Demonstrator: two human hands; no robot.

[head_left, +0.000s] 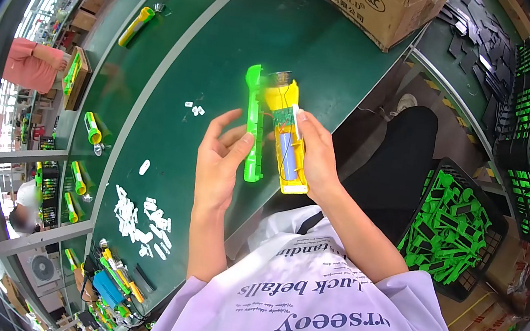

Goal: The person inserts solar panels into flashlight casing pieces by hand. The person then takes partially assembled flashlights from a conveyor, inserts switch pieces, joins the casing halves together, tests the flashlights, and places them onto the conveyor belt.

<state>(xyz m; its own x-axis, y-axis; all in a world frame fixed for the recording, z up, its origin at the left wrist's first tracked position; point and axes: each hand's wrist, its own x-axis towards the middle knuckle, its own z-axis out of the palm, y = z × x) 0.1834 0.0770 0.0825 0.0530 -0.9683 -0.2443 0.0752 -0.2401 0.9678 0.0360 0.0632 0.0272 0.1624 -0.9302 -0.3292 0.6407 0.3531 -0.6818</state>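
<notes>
My left hand point(218, 160) is closed on a green flashlight half-shell point(255, 131), held upright by its edge between thumb and fingers. My right hand point(316, 155) grips a yellow flashlight half-shell point(292, 185) with its inner side facing me. Inside it sit a blue-grey cylindrical battery point(288, 155), a green circuit board point(285, 117) and thin red wires. A small white piece point(295, 116) shows beside my right thumb. At the top of the yellow shell is a round lamp head point(281, 77). The two halves are side by side with a narrow gap between them.
White plastic pieces point(159, 222) lie on the green table point(227, 42). Flashlights point(138, 27) stand along the left strip. A carton point(364, 5) is at the back. Black crates point(490, 243) of green shells stand right. Across the table is another person's pink sleeve point(29, 67).
</notes>
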